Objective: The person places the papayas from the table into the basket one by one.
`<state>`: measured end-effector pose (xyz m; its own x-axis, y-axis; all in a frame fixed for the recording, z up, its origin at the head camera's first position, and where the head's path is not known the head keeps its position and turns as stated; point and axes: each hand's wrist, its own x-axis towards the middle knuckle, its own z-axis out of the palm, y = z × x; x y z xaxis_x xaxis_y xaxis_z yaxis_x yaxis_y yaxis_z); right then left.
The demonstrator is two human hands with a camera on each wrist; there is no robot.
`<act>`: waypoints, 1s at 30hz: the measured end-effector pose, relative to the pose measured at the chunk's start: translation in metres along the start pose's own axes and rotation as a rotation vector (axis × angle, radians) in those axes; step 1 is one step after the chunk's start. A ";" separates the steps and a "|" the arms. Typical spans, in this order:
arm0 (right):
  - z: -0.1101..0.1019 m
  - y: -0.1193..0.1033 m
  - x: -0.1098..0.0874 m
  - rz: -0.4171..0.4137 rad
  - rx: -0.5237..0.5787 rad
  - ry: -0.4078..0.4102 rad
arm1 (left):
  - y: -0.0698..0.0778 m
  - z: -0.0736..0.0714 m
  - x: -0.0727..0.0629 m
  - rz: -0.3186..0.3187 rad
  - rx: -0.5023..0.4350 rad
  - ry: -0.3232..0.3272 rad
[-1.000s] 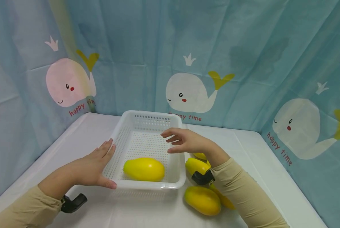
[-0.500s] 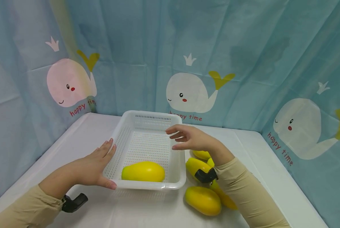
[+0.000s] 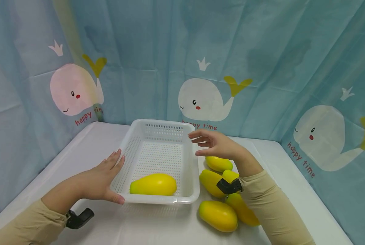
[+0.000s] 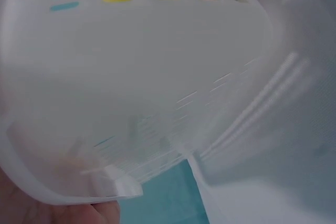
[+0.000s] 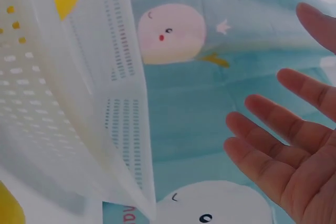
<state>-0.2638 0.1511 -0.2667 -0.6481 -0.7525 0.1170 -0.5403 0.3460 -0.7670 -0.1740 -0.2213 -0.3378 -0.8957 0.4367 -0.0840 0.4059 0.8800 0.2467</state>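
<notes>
A white perforated basket point(image 3: 189, 154) stands on the white table with one yellow mango point(image 3: 153, 184) lying at its near end. My left hand point(image 3: 104, 177) rests with straight fingers against the basket's left wall and near-left corner point(image 4: 115, 187). My right hand point(image 3: 211, 144) hovers empty, fingers point(image 5: 273, 150) spread, just right of the basket's far right rim and above several more yellow mangoes point(image 3: 219, 164) lying on the table. The basket wall point(image 5: 115, 108) fills the left of the right wrist view.
Loose mangoes point(image 3: 218, 215) lie in a cluster on the table point(image 3: 277, 160) right of the basket, near my right forearm. A blue curtain point(image 3: 262, 61) with whale prints closes off the back and both sides.
My right hand has drawn back from over the basket to the right, past its rim, above the loose mangoes. The mango in the basket settled slightly leftward. The left hand stayed put.
</notes>
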 end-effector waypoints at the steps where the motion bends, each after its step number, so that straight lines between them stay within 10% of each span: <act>1: -0.002 0.000 -0.001 -0.002 0.005 0.005 | -0.001 0.001 0.000 0.000 0.002 0.002; 30: -0.043 0.013 -0.063 0.066 -0.021 0.115 | -0.002 0.001 0.002 -0.020 -0.002 -0.018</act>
<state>-0.2532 0.2269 -0.2573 -0.7392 -0.6589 0.1393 -0.5046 0.4049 -0.7625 -0.1760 -0.2220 -0.3390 -0.9002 0.4222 -0.1066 0.3873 0.8883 0.2468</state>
